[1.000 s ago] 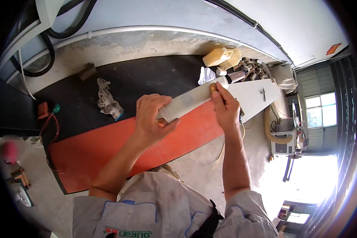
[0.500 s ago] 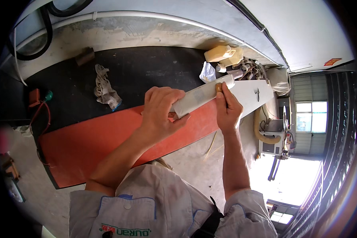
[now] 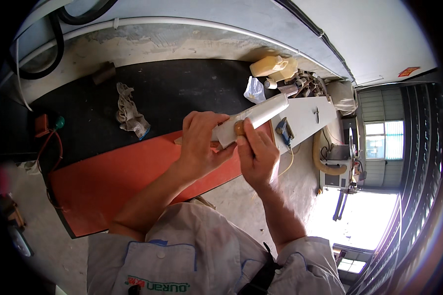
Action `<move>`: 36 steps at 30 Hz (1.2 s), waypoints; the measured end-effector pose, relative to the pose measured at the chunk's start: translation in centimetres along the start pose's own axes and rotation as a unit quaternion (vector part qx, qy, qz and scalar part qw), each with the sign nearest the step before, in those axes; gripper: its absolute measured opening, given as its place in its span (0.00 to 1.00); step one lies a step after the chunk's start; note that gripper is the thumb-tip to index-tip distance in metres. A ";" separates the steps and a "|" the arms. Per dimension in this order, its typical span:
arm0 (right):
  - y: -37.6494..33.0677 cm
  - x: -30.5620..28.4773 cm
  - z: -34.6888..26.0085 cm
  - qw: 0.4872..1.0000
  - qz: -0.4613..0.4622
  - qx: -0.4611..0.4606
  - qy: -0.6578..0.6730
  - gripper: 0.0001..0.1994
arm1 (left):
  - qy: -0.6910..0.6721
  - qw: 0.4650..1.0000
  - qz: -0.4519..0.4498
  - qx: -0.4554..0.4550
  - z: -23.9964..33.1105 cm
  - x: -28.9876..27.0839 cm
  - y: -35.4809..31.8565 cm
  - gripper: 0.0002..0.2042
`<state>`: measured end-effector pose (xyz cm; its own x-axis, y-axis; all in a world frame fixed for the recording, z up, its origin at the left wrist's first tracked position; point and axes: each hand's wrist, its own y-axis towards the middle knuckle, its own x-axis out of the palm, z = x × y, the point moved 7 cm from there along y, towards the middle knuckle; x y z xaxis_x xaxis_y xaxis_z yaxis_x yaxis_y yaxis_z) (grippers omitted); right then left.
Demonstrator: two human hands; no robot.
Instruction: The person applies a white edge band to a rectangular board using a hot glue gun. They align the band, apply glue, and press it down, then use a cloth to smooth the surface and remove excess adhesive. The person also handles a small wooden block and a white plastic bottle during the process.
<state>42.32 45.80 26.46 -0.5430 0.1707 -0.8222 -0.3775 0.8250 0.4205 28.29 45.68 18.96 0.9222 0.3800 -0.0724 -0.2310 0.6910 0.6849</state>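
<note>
My left hand [image 3: 202, 140] is closed around the near end of a long white bar-shaped piece [image 3: 263, 112], which slants up to the right above the bench. A bit of brown [image 3: 178, 141] sticks out beside that hand; whether it belongs to the white piece I cannot tell. Between the thumb and fingers of my right hand [image 3: 261, 160] is a small brown rounded block [image 3: 239, 128], resting against the white piece's face close to my left hand. Beneath both hands lies the red bench covering [image 3: 118, 182].
On the white board [image 3: 305, 115] to the right sits a blue tool [image 3: 283, 132] with a yellow hose. Yellow jugs [image 3: 268, 66], a plastic bag [image 3: 254, 90] and clutter line the wall. A grey cloth glove [image 3: 129, 110] lies on the black bench top [image 3: 187, 86].
My right hand has slid the brown block down along the white piece, toward my left hand. The blue tool, hidden before, now shows. My left hand has barely moved.
</note>
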 end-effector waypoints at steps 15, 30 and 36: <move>1.0 -0.7 3.0 0.992 0.011 -0.052 -0.111 0.22 | -0.001 1.000 -0.012 -0.006 -0.7 0.0 0.0 0.35; 4.0 -3.1 13.4 0.985 0.055 -0.030 -0.161 0.17 | 0.005 0.999 -0.040 -0.012 -1.4 -0.5 1.2 0.36; 5.6 -4.5 15.4 0.983 0.037 0.021 -0.179 0.16 | -0.001 1.000 -0.028 -0.006 -1.0 -0.5 1.4 0.34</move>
<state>54.22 57.92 26.55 -0.2666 0.4031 -0.8755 -0.3120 0.8233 0.4741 27.21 47.04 19.23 0.9342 0.3395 -0.1098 -0.1821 0.7183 0.6715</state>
